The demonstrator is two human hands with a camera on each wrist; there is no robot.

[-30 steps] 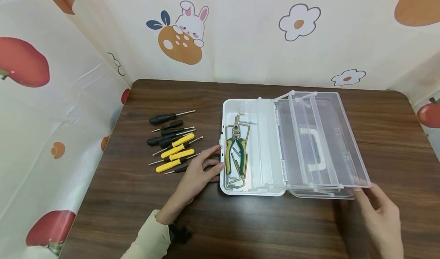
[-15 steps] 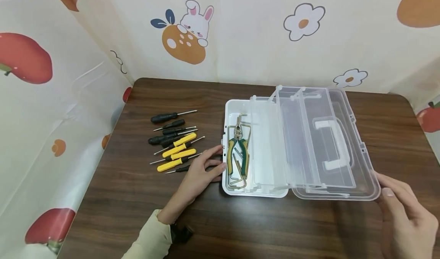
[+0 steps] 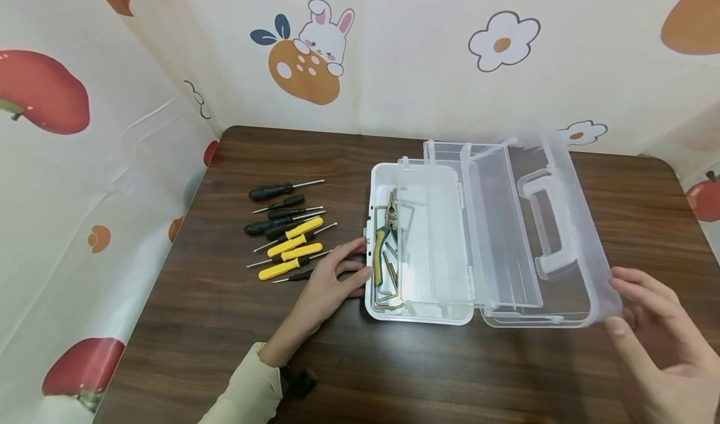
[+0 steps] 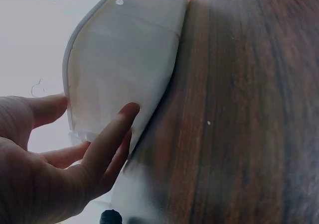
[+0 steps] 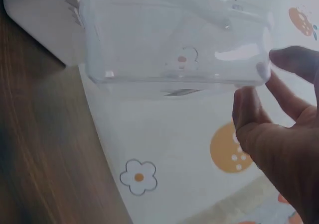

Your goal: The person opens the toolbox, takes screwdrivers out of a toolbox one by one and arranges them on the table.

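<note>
A white toolbox stands on the table with its clear lid raised on the right side. Inside lie green-and-yellow pliers and several brass-coloured hex keys, partly behind clear stepped trays. My left hand rests against the box's left wall, thumb at the rim; in the left wrist view its fingertips touch that wall. At the lid's outer edge, my right hand pinches the clear plastic between thumb and fingers, as the right wrist view also shows.
Left of the box lie several screwdrivers with black handles and yellow handles; the nearest reach under the left hand. A white carrying handle is on the lid. A patterned wall covering rises behind the wooden table.
The right hand has moved right and tilted the lid upward at its outer edge. The linked trays have swung left, over part of the pliers. The left hand stays at the box wall.
</note>
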